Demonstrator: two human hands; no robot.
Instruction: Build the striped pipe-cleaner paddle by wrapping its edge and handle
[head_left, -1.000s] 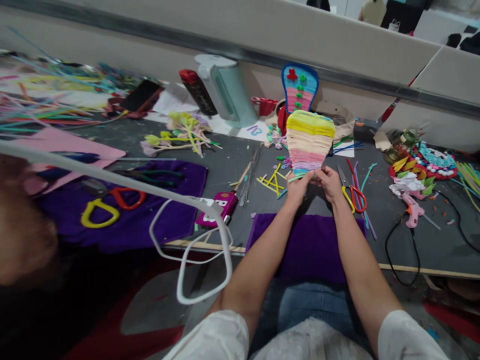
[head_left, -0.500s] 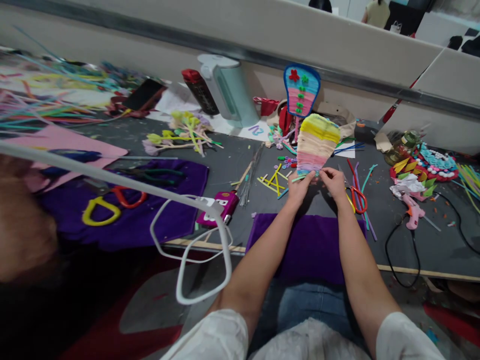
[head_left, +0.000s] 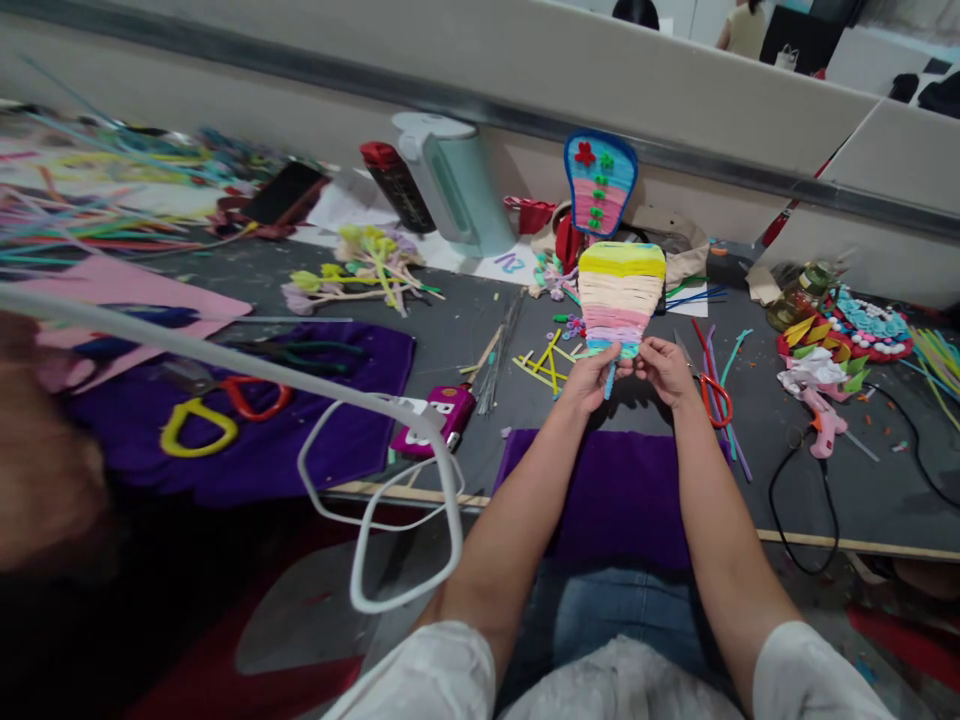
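A striped pipe-cleaner panel (head_left: 621, 290), banded yellow, cream, pink and blue, stands with its broad end up and its narrow end between my hands. My left hand (head_left: 590, 380) pinches the lower left edge, and a short light-blue pipe cleaner (head_left: 610, 380) pokes down beside its fingers. At the lower right edge my right hand (head_left: 665, 370) is closed, fingertips on the panel. Behind it stands a blue-rimmed pipe-cleaner fan (head_left: 602, 185) with a red flower and green pieces. Red-handled scissors (head_left: 716, 402) lie just right of my right hand.
A pink glue gun (head_left: 828, 425) with a black cord lies at right. Loose yellow pipe cleaners (head_left: 553, 362), a magenta power strip (head_left: 442, 420) and a kettle (head_left: 472, 185) are at left. A white tube (head_left: 225, 355) crosses the left foreground, near another person's blurred arm (head_left: 45, 450).
The panel has turned from leaning right to nearly upright and sits a little lower. The light-blue pipe cleaner end now points down by my left hand.
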